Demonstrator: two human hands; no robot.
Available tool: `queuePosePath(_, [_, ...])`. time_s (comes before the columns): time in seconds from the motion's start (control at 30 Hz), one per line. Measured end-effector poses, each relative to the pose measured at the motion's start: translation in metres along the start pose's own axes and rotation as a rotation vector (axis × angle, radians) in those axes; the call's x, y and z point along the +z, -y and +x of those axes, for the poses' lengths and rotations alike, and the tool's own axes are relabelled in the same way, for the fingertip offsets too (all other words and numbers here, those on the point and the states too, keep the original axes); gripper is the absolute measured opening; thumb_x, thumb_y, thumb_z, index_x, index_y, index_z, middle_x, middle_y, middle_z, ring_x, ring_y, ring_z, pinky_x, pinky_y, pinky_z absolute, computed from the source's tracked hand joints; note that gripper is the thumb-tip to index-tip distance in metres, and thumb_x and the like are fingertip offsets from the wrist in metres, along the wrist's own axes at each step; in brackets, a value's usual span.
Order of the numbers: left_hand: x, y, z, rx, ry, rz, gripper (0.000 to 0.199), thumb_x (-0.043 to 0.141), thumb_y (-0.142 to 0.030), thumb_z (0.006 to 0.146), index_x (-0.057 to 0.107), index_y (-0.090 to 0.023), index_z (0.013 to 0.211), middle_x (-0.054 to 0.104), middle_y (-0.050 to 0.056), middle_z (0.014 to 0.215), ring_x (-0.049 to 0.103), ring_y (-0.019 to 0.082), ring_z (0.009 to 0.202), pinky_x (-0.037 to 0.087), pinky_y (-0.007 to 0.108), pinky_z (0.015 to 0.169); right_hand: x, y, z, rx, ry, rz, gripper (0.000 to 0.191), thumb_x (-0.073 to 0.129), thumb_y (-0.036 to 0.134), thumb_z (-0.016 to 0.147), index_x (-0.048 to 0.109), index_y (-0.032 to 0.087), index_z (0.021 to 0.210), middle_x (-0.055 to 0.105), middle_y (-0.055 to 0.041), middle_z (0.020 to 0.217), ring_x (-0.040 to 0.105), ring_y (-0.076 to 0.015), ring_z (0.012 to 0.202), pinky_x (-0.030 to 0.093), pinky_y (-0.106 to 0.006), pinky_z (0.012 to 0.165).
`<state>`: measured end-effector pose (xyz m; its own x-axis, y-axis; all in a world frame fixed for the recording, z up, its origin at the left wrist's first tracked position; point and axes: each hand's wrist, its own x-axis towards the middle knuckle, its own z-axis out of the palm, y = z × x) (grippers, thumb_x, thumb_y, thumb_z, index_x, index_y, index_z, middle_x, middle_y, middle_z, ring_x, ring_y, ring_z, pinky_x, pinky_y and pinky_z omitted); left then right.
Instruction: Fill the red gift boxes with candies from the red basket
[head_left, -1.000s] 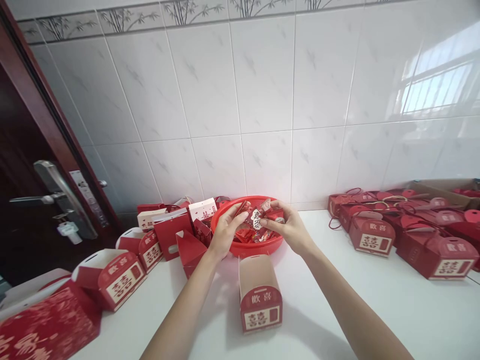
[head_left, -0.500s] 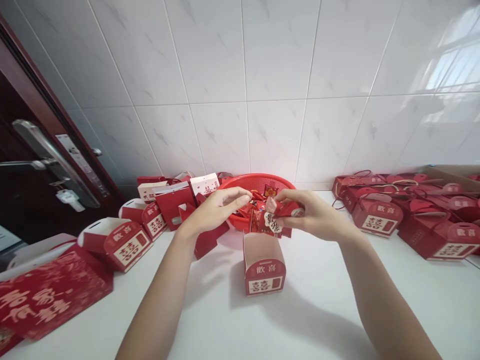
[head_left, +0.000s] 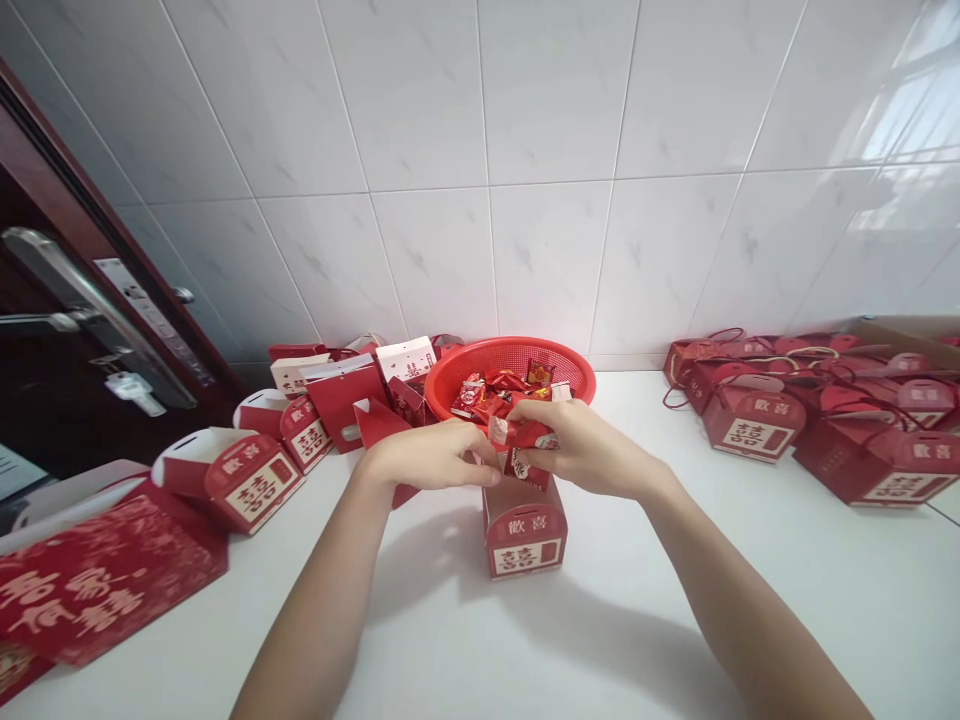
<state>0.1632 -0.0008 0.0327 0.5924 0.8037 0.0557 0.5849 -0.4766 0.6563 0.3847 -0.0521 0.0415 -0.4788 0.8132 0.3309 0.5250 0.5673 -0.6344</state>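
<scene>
An open red box point(head_left: 525, 540) with white-panelled characters stands on the white table in front of me. Above its opening, my right hand point(head_left: 581, 445) pinches several red wrapped candies point(head_left: 529, 465). At the box's back left edge is my left hand point(head_left: 442, 455), its fingers curled by the candies; whether it grips anything is hidden. Behind both hands sits a red mesh basket point(head_left: 512, 350) with assorted wrapped candies point(head_left: 499, 385) inside.
Open red boxes point(head_left: 255, 480) and a large red box point(head_left: 105, 580) line the left side. Folded cartons point(head_left: 349, 400) lean near the basket. Many closed red boxes point(head_left: 754, 425) with cords fill the right. A tiled wall point(head_left: 547, 250) rises behind; a door point(head_left: 67, 330) is at left.
My right hand has moved left and down with the candies, from in front of the basket to over the box. My left hand has lowered toward the box.
</scene>
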Motion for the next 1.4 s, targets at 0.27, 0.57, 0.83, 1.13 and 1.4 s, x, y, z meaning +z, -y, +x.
queuePosePath(0.27, [-0.003,-0.021,0.004,-0.06,0.11,0.143,0.032,0.056,-0.02,0.066,0.08,-0.024,0.086,0.071,-0.001,0.07,0.059,0.017,0.06,0.038,0.023,0.053,-0.001,-0.006,0.004,-0.009,-0.127,0.13,0.011,0.06,0.016,0.082,0.063,0.022,0.091,0.066,0.0002,0.085,0.054,-0.0122,0.063,0.037,-0.025,0.056])
queuePosePath(0.57, [0.005,-0.015,0.008,-0.066,0.017,0.005,0.03,0.06,-0.02,0.064,0.077,-0.02,0.088,0.072,0.002,0.079,0.064,0.02,0.068,0.042,0.023,0.054,0.011,-0.003,0.013,0.125,-0.329,0.539,0.018,0.071,0.028,0.076,0.061,0.022,0.09,0.069,-0.0004,0.087,0.066,-0.0177,0.077,0.05,-0.028,0.066])
queuePosePath(0.83, [-0.002,-0.017,0.011,-0.061,0.213,0.064,0.027,0.062,-0.029,0.071,0.074,-0.019,0.093,0.07,0.002,0.083,0.062,0.02,0.076,0.044,0.025,0.063,0.016,-0.012,0.017,0.06,-0.171,0.36,0.011,0.056,0.022,0.087,0.066,0.019,0.084,0.069,-0.0029,0.085,0.064,-0.0163,0.078,0.049,-0.029,0.07])
queuePosePath(1.13, [-0.002,-0.017,0.011,-0.101,0.232,0.072,0.049,0.063,-0.033,0.073,0.072,-0.02,0.12,0.072,0.004,0.095,0.062,0.02,0.08,0.044,0.025,0.064,0.006,-0.014,0.014,0.027,-0.115,0.3,0.013,0.055,0.02,0.088,0.067,0.018,0.084,0.071,-0.0032,0.087,0.067,-0.0166,0.081,0.052,-0.03,0.074])
queuePosePath(1.4, [-0.004,-0.027,0.005,-0.006,0.204,0.115,0.055,0.059,-0.022,0.071,0.07,-0.022,0.124,0.072,0.003,0.109,0.064,0.02,0.088,0.049,0.026,0.071,-0.01,-0.005,0.001,0.02,0.068,0.051,0.009,0.063,0.017,0.083,0.067,0.019,0.092,0.069,-0.003,0.09,0.063,-0.0163,0.083,0.046,-0.027,0.069])
